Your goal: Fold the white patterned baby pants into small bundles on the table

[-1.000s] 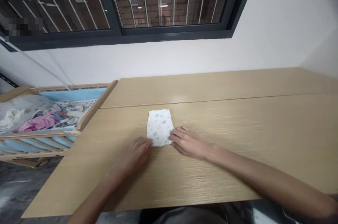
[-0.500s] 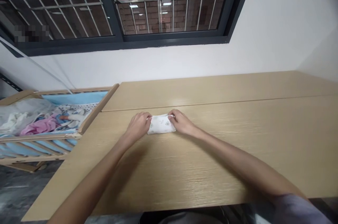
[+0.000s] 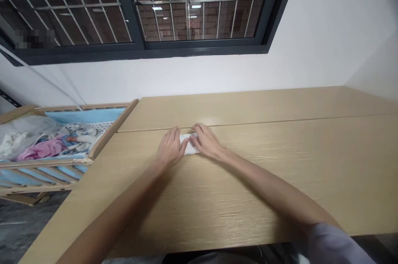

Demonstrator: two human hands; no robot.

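A small folded white cloth (image 3: 188, 148) lies on the wooden table (image 3: 248, 173), mostly covered by my hands. My left hand (image 3: 172, 146) rests flat over its left part, fingers stretched out and thumb pointing toward the middle. Over the right part lies my right hand (image 3: 205, 140), its fingers extended and palm down. Only a narrow strip of cloth shows between the two thumbs. The print on the cloth is hidden from view now.
To the left stands a wooden crib (image 3: 115, 131) with blue lining, holding a pink cloth (image 3: 43, 148) and other crumpled fabrics. A seam runs across the table beyond my hands. Behind it are a white wall (image 3: 199, 74) and a barred window (image 3: 202, 44).
Both hands have let go of their pinch on the cloth's upper corners and now lie flat on it. They have moved closer together, covering more of it.
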